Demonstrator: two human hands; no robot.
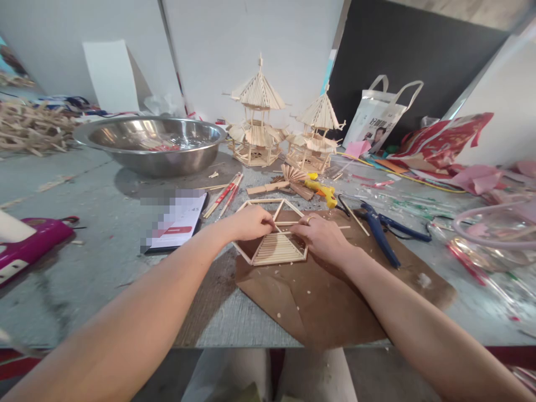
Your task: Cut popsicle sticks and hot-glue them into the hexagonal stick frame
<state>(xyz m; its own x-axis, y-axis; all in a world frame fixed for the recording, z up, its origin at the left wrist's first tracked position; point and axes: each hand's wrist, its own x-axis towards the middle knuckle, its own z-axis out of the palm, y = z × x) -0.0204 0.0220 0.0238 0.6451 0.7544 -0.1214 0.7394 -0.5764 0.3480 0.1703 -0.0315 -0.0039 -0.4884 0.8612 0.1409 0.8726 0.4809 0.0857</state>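
Observation:
A six-sided frame of thin wooden sticks (279,259) lies on a piece of brown card; its near triangular section is filled with parallel sticks. My left hand (254,222) is closed at the frame's centre, thumb and fingertips pinched on a wooden stick (288,224). From the right, my right hand (321,235) reaches over the frame's edge with its fingers closed on the same stick, and a stick end pokes out past this hand. My fingers partly hide the stick and the frame's middle.
Two stick-built pagoda models (260,134) stand at the back beside a steel basin (167,162). A phone (178,220) lies left of the frame. Blue pliers (382,234) and a yellow glue gun (324,192) lie to the right. The brown card (326,307) reaches the table's front edge.

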